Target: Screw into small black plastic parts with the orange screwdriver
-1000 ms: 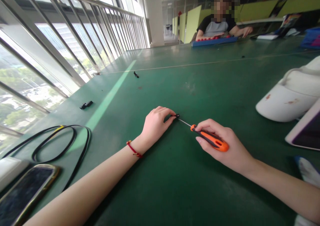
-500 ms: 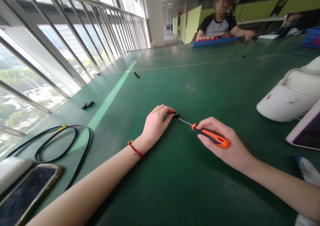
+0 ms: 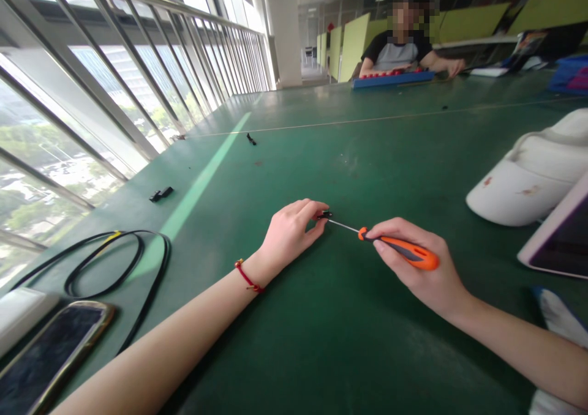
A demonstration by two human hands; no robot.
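Observation:
My left hand [image 3: 290, 233] rests on the green table [image 3: 321, 158] and pinches a small black part [image 3: 324, 215] between thumb and fingertips. A red string bracelet [image 3: 245, 277] circles that wrist. My right hand [image 3: 420, 268] is closed round an orange-handled screwdriver [image 3: 402, 252]. Its thin metal shaft points left, and the tip meets the small black part.
A black cable loop [image 3: 114, 262] and a phone [image 3: 50, 354] lie at the near left. Small black pieces [image 3: 160, 193] lie further left. A white cap-like object [image 3: 528, 176] and a tablet [image 3: 558, 240] sit at the right. A person [image 3: 399, 41] sits at the far end behind a blue tray [image 3: 392, 77].
Both hands have shifted slightly to the right. The screwdriver handle now lies flatter and further right, with its tip still at the black part.

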